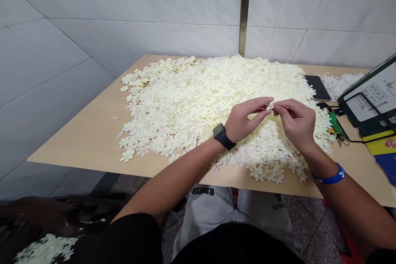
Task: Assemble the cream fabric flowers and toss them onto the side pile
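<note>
Head view, the only feed I have.

Entry 1: left hand (243,117), thumb and forefinger pinched narrow on a small white flower piece (270,106), above the middle of the worktop.

Entry 2: right hand (295,123), fingertips (277,109) closed on the same piece from its right side. Both hands look equally near it; I cannot tell its long axis.

Entry 3: a broad heap of cream fabric flowers (198,103) across the centre of the pale wooden worktop (83,140), reaching the rear edge.

Entry 4: a black phone (317,86) near the rear right corner, just beside a tuft of shredded white material (342,84).

Entry 5: a printed binder (371,95) at the right edge, a green lanyard (335,126) beside it.

Entry 6: a black smartwatch (221,136) on the left wrist, a blue wristband (331,175) on the right.
</note>
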A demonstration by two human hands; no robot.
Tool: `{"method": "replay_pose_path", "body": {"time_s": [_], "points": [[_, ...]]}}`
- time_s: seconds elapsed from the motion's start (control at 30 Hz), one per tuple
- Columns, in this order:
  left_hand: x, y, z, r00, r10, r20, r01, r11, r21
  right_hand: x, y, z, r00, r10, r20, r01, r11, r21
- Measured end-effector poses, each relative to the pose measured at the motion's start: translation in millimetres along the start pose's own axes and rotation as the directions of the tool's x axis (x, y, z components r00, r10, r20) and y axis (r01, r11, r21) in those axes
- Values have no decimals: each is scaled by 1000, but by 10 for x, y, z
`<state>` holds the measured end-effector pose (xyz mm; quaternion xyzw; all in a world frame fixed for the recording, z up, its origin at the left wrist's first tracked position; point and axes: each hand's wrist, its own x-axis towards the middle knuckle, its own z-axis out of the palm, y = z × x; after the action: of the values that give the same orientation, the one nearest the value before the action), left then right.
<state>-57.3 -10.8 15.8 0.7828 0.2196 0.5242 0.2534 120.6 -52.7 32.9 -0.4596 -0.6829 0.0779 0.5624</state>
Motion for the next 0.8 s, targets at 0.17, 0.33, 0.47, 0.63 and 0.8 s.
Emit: {"method": "replay_pose_path", "body": {"time_s": [0.17, 0.33, 0.47, 0.63, 0.8], "points": [[12, -4, 1, 999, -26, -31, 25, 999, -42, -17, 13, 35, 999, 53, 1, -53, 998, 34], [19, -6, 1, 998, -16, -65, 15, 1000, -23, -18, 88, 49, 996, 78, -45, -75, 995, 68], [21, -21, -3, 997, -12, -81, 13, 1000, 10, 42, 169, -6, 994, 35, -101, -46, 993, -108], [18, -37, 8, 996, 32, -85, -30, 999, 20, 84, 238, -33, 995, 55, -88, -66, 991, -119], [19, -39, 17, 995, 40, -89, -38, 999, 24, 86, 260, -17, 988, 118, -103, -127, 988, -91]]}}
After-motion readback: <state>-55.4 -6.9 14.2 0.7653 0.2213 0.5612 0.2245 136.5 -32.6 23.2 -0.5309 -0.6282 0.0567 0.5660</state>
